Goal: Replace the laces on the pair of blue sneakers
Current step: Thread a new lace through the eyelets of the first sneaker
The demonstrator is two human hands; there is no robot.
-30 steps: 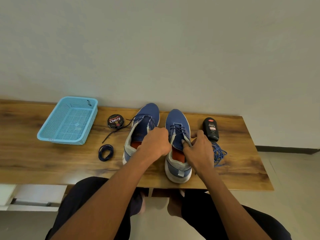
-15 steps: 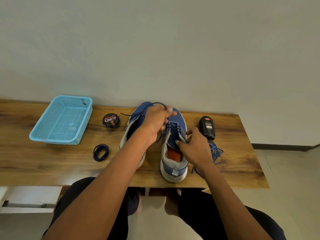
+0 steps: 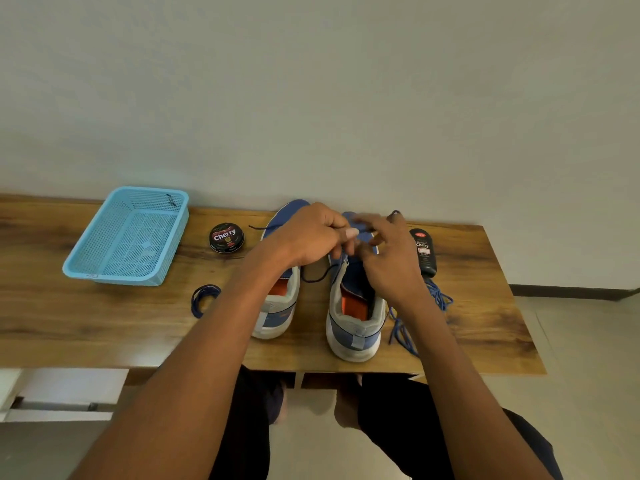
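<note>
Two blue sneakers with grey heels stand side by side on the wooden table (image 3: 104, 323), toes toward the wall: the left sneaker (image 3: 277, 306) and the right sneaker (image 3: 353, 327). A dark lace (image 3: 318, 277) sags between them. My left hand (image 3: 308, 237) grips this lace above the right sneaker's front. My right hand (image 3: 388, 261) hovers over the same sneaker's toe, fingers blurred, and seems to pinch the lace, whose end sticks up behind it. A loose bright blue lace (image 3: 440, 296) lies right of the right sneaker.
A light blue mesh basket (image 3: 86, 268) sits at the back left. A round polish tin (image 3: 227, 237) lies left of the sneakers, a black polish bottle (image 3: 424, 251) to their right. A coiled dark blue lace (image 3: 204, 299) rests left of the left sneaker.
My right hand has left the right sneaker's tongue and moved up toward the toe. My left hand has drawn the dark lace farther out, over the right sneaker.
</note>
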